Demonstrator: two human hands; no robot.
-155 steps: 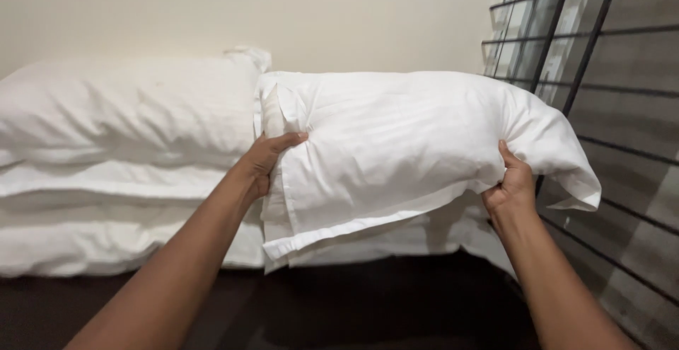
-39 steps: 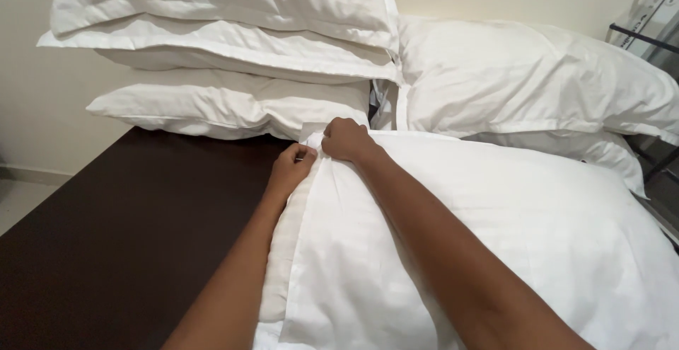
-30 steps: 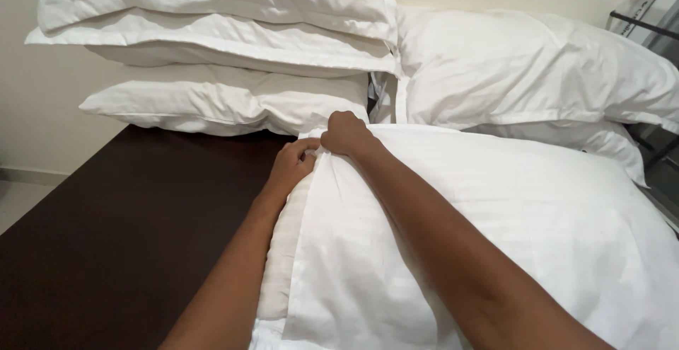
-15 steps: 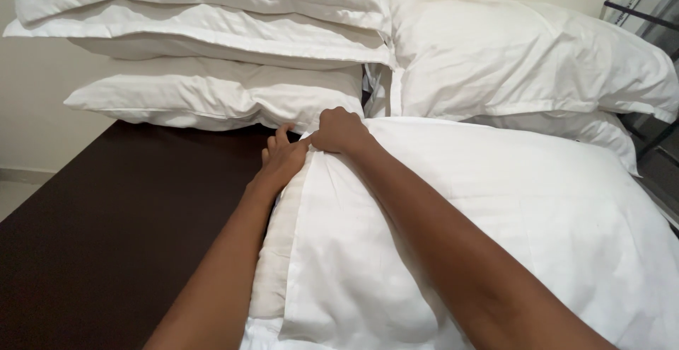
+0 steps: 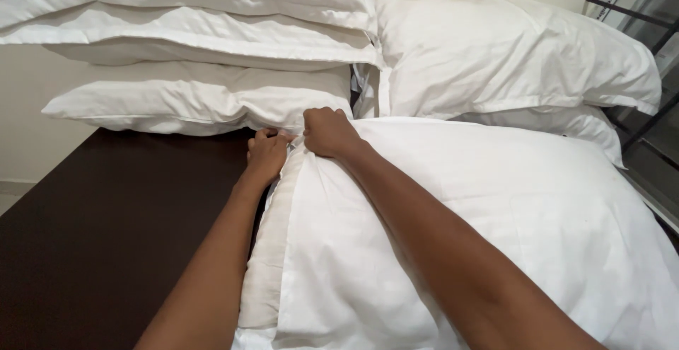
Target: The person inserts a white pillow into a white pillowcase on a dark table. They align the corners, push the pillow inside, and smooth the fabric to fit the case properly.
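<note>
Your left hand (image 5: 267, 153) and right hand (image 5: 329, 132) meet at the far left corner of the big white pillow (image 5: 495, 230) lying in front of you. The left grip is clenched on the pillow's open edge at that corner; the right grip is a closed fist bunching the white pillowcase (image 5: 332, 251) fabric just beside it, knuckles up. The two hands nearly touch.

Along the pillow's left side the pillowcase stops short, and a strip of the cream-coloured inner pillow (image 5: 272, 251) shows, running from the corner back toward you. The pillow rests partly on the dark brown tabletop (image 5: 106, 237), which spreads out to the pillow's left.

Beyond the pillow's far edge, against the pale wall (image 5: 21, 138), stands a stack of white pillows (image 5: 198, 46), at least three high, with the lowest one just past your left hand. To the right of that stack, behind the pillow's far right part, lie two more white pillows (image 5: 509, 53), one on the other. A dark metal rack (image 5: 636, 31) stands off the pillow's far right corner.
</note>
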